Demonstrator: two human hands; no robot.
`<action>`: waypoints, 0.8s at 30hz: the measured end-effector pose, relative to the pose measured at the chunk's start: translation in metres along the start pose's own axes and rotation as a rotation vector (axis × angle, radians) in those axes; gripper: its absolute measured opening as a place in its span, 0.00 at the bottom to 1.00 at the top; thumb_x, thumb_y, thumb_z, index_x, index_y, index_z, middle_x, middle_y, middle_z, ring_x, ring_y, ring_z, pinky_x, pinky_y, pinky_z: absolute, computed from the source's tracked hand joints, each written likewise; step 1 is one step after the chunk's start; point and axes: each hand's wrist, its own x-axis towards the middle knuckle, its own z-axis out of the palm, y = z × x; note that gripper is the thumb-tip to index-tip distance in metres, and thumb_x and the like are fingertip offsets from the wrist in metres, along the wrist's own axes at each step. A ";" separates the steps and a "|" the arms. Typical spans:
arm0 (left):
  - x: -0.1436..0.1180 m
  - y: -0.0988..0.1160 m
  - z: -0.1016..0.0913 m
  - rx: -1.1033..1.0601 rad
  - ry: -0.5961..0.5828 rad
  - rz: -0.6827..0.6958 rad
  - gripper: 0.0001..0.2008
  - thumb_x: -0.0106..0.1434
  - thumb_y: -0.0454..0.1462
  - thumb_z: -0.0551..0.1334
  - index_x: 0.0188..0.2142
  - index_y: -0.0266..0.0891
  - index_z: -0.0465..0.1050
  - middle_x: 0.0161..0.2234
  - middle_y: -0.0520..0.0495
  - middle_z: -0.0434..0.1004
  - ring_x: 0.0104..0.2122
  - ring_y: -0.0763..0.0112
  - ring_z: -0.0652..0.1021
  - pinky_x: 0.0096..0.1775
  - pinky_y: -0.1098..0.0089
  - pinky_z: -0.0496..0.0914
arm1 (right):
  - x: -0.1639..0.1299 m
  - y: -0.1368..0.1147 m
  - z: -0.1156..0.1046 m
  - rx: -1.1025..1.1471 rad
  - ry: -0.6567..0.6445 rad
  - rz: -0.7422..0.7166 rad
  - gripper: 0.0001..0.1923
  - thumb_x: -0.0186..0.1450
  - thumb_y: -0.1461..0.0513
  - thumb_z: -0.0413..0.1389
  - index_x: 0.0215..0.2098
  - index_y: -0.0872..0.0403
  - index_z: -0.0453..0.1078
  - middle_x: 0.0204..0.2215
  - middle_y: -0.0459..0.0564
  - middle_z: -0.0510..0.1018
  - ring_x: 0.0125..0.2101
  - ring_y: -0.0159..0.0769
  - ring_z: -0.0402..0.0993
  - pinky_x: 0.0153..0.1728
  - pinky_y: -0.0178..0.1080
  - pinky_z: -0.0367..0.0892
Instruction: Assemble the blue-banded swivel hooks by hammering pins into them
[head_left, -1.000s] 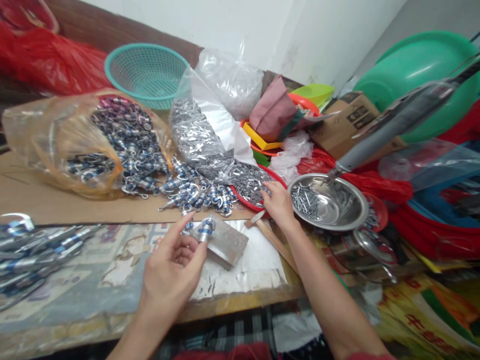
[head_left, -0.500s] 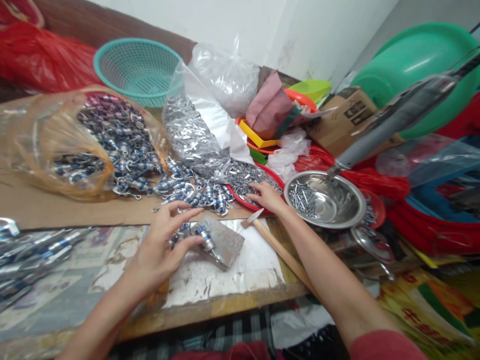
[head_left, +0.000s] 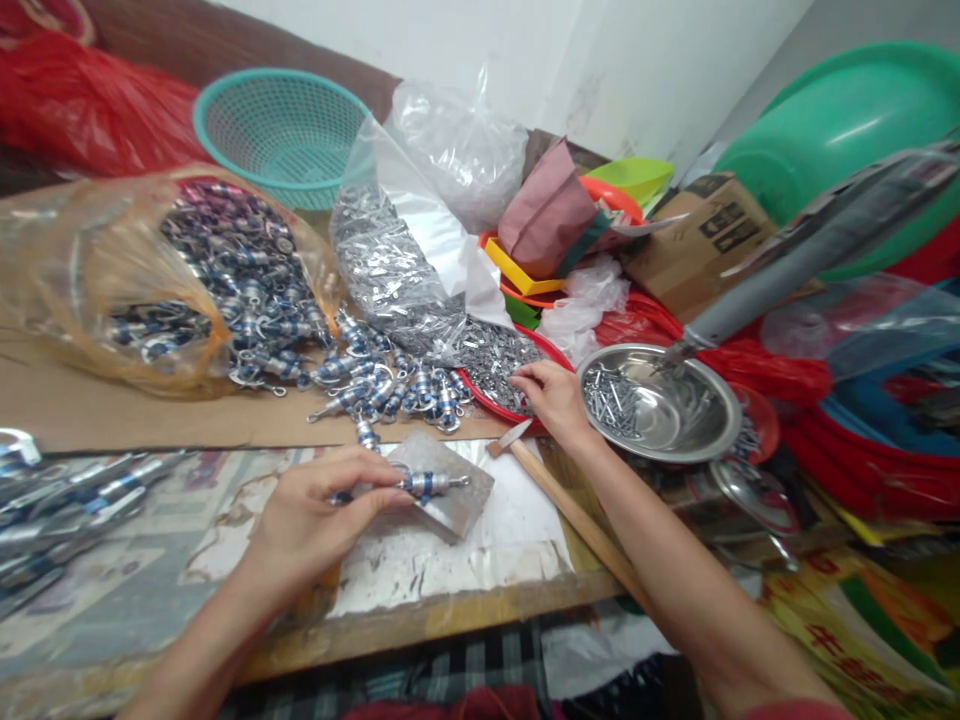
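My left hand (head_left: 319, 510) pinches a silver metal fitting with blue bands (head_left: 429, 484) between thumb and fingers. The fitting lies roughly level over a grey metal block (head_left: 471, 505), its narrow end pointing right; whether it touches the block I cannot tell. My right hand (head_left: 559, 405) hovers at the near edge of a red tray (head_left: 553, 350) heaped with small flat metal pieces (head_left: 491, 360). Its thumb and fingertips are pressed together, and anything between them is too small to make out. Below that hand rests a hammer (head_left: 574, 515) with a wooden handle.
Many similar fittings (head_left: 412, 390) spill from an orange-tinted plastic bag (head_left: 67, 270) at left. A steel bowl (head_left: 701, 410) with metal pins stands right, under a grey tool arm (head_left: 787, 270). Behind are a turquoise basket (head_left: 281, 185), a clear bag of metal pieces (head_left: 382, 260) and a cardboard box (head_left: 701, 235).
My left fingers have closed on the fitting and turned it from slanting downward to nearly level. My right hand has drawn back from the metal pieces, with its fingers now pinched.
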 end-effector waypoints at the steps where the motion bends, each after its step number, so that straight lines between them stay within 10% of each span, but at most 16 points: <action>1: 0.000 0.000 0.000 0.005 -0.004 -0.012 0.03 0.49 0.38 0.65 0.24 0.46 0.78 0.26 0.51 0.81 0.29 0.66 0.78 0.32 0.68 0.72 | -0.006 -0.011 0.001 0.067 -0.001 -0.002 0.09 0.60 0.61 0.53 0.35 0.56 0.72 0.30 0.50 0.78 0.32 0.35 0.74 0.34 0.36 0.68; 9: -0.008 -0.001 0.008 0.071 0.138 -0.061 0.11 0.48 0.41 0.67 0.32 0.44 0.76 0.26 0.53 0.79 0.27 0.68 0.77 0.33 0.68 0.71 | -0.067 -0.096 -0.003 0.464 -0.148 -0.443 0.10 0.60 0.69 0.51 0.39 0.54 0.68 0.31 0.45 0.78 0.32 0.29 0.75 0.34 0.33 0.71; 24: -0.010 0.009 0.008 0.030 0.132 0.200 0.10 0.53 0.33 0.63 0.36 0.47 0.77 0.30 0.51 0.78 0.30 0.70 0.77 0.32 0.72 0.70 | -0.085 -0.094 -0.009 0.256 0.016 -0.621 0.12 0.63 0.69 0.48 0.44 0.53 0.63 0.34 0.47 0.77 0.33 0.30 0.75 0.34 0.32 0.70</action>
